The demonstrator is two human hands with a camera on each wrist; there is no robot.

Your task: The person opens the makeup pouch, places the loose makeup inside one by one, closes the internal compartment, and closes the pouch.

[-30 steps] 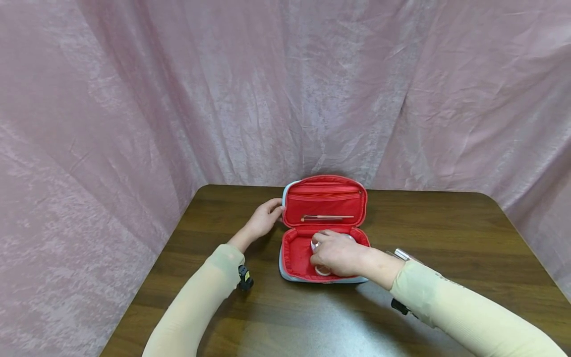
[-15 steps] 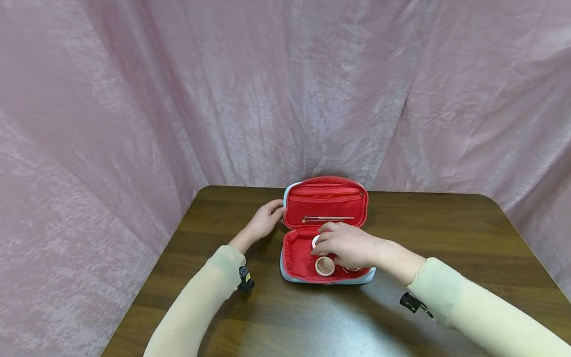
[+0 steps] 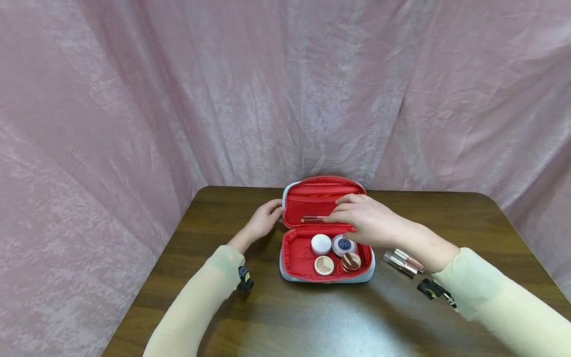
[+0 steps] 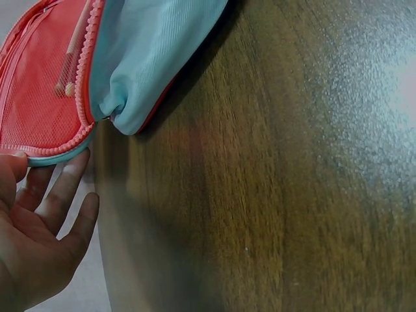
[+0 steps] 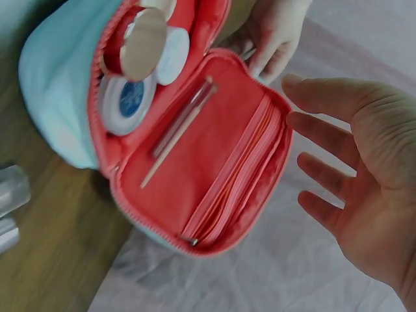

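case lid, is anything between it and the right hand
Nothing visible stands between the right hand and the lid; they are close, though I can't tell whether they touch. The brushes lie along the lid's inner face, and the left hand holds the lid's left side, out of the way.

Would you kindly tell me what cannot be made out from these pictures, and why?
- Head view: the right-hand ends of the makeup brushes, covered by the right hand.
- Right wrist view: any lettering on the blue label, blurred.
- Right wrist view: the rest of the lip gloss tubes, cut off by the left edge.
- Left wrist view: the makeup case's contents, behind its side wall.
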